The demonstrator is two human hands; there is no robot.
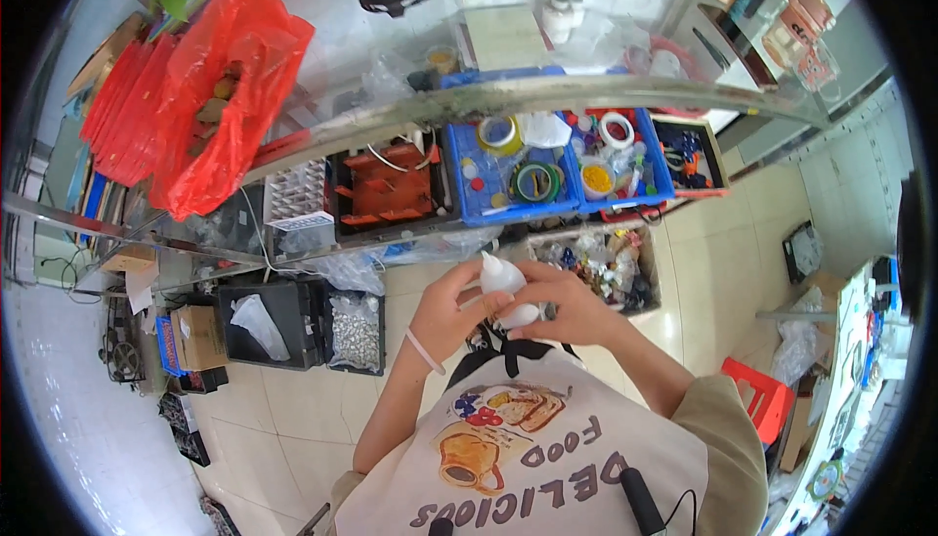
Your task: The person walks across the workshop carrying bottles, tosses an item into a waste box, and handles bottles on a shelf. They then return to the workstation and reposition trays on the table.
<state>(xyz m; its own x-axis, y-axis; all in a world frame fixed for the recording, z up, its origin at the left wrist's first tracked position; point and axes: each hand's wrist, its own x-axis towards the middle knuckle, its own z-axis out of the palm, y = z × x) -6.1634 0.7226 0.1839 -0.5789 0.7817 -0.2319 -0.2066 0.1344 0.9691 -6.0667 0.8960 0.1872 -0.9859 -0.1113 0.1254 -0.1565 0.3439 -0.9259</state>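
Both of my hands meet in front of the apron, close to each other. My left hand (442, 311), with a pale band on its wrist, is closed around a white rounded piece with a pointed tip (500, 276). The fingers of my right hand (578, 306) reach across to that piece. Under them, the same hand grips a smaller white bulb-shaped piece with a grey end (521, 316). My fingers partly cover both pieces, and their exact kind does not show.
Beyond a metal-edged counter stand blue bins (472, 189) with tape rolls and a dark crate with reddish-brown parts (391, 189). A red plastic bag (230, 96) lies at left. Below are a box of mixed small parts (640, 267), black trays (269, 326) and a red stool (757, 394).
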